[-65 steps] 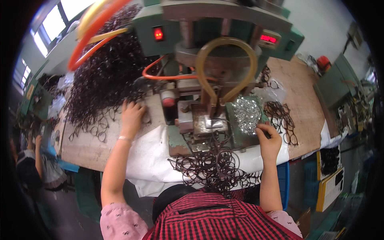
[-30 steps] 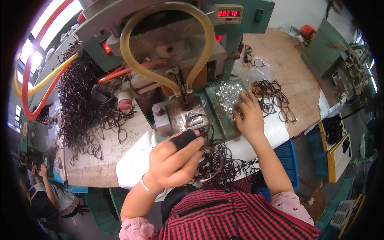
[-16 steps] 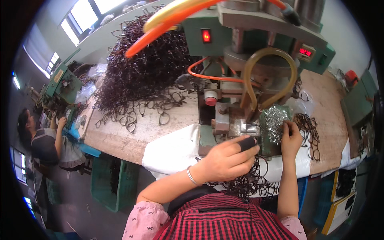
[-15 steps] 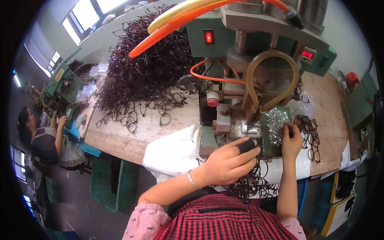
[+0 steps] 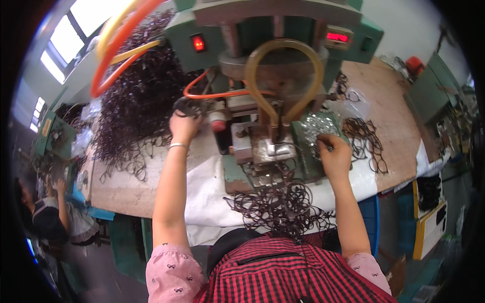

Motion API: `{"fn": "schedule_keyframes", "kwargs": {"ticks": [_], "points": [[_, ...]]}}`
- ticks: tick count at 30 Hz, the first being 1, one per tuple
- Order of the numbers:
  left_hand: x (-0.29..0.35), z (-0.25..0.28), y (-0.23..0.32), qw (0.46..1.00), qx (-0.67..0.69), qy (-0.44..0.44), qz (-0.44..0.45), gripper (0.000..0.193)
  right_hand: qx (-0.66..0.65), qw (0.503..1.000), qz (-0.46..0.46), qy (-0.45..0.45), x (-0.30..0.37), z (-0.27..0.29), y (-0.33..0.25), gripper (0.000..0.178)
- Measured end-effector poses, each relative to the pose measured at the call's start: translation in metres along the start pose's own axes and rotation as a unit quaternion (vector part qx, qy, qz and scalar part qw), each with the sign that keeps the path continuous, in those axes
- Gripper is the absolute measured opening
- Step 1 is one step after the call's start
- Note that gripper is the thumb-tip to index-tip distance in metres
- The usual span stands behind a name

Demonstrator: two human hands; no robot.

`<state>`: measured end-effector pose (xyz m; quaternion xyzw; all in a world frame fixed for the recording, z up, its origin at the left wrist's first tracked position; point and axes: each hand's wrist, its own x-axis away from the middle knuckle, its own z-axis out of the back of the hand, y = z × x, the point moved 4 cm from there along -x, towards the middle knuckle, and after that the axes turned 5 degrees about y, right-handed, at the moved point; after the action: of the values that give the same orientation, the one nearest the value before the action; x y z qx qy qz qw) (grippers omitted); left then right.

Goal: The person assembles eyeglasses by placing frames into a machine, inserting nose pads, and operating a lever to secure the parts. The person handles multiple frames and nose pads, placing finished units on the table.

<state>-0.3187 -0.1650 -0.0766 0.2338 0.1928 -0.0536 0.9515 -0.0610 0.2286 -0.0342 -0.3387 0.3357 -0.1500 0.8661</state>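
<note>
My left hand is stretched out beside the press, left of its red push button and at the right edge of a large heap of dark eyeglass frames. Something dark and curved shows at its blurred fingertips, and I cannot tell whether it is held. My right hand is over the green tray of small shiny metal pieces, thumb and fingers pinched together; what they hold is hidden. A metal block sits under the press head. Tangled eyeglass frames lie in front of it.
More frames lie right of the tray. A white cloth covers the table's front edge. Orange hoses and a thick tan tube loop around the press. At far left a person sits by another green machine.
My left hand has moved from in front of the press to its left side, by the heap. My right hand stays at the metal pieces. The whole view has shifted.
</note>
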Motion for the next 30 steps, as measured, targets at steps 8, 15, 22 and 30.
{"fn": "schedule_keyframes", "kwargs": {"ticks": [8, 15, 22, 30], "points": [[0.077, 0.058, -0.025, 0.992, 0.055, 0.085, -0.07, 0.008, -0.181, 0.977, -0.116, -0.012, 0.029, 0.048, 0.0, 0.01], [0.079, 0.116, -0.015, 0.846, 0.506, 0.153, 0.072, 0.02, -0.331, 0.938, -0.023, -0.104, -0.011, 0.003, -0.095, 0.03], [0.087, 0.091, -0.012, 0.803, 0.551, 0.191, 0.122, 0.02, -0.396, 0.903, -0.106, -0.127, -0.002, -0.016, -0.103, 0.04], [0.104, 0.145, 0.077, 0.769, 0.601, 0.213, -0.029, 0.013, -0.539, 0.814, -0.174, -0.127, 0.018, -0.005, -0.125, 0.049]]}}
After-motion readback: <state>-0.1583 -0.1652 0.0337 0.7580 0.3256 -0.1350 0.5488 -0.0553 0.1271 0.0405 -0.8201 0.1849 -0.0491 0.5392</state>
